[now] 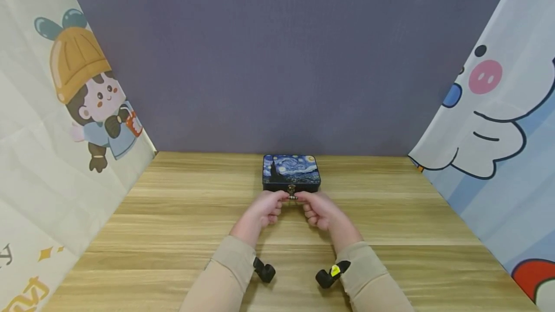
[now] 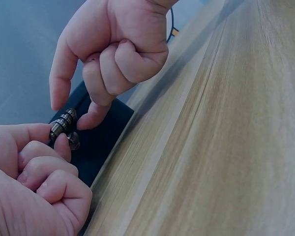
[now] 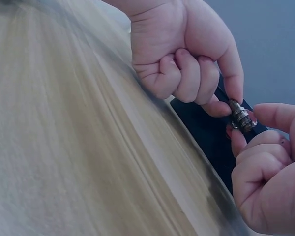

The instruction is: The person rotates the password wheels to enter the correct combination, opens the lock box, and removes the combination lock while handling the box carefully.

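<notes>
A dark tin box with a starry night painting on its lid sits upright near the table's back edge, lid down. On its front clasp hangs a small metal combination padlock with ridged number dials. My left hand pinches one end of the padlock between thumb and index finger, the other fingers curled in. From the other side, my right hand has its thumb and index finger close about the dials at the opposite end, its remaining fingers curled. Fingertips partly hide the padlock in both wrist views.
The wood-grain table spreads around the box. Behind it stands a grey-purple panel. Printed cloths hang at the left and right. Each sleeved wrist wears a black camera, such as the left wrist camera.
</notes>
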